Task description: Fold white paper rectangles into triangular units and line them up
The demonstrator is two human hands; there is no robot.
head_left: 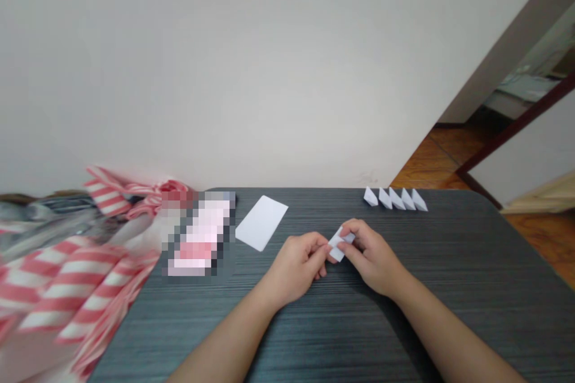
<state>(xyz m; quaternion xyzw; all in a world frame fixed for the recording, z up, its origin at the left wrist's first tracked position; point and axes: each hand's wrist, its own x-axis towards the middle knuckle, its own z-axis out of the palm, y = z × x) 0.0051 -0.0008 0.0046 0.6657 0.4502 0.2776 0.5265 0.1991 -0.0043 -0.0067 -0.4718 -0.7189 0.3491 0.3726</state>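
- Fingers (315, 253) of both hands pinching a small folded white paper piece (340, 245), held just over the counter (453, 251)!
- Left hand (294, 269) on its left end, right hand (372, 257) on its right end
- Five folded paper triangles (395, 198) lined up along the far edge
- Blank white paper rectangle (261, 222) lying flat, left of the hands
- Blurred pink item (197, 233) beside that, too pixelated to tell
- Red-and-white striped fabric (67, 281) heaped past the left corner

White folded paper (336, 249), dark grey streaked tabletop (341, 335), and pink-and-white striped cloth (67, 287)
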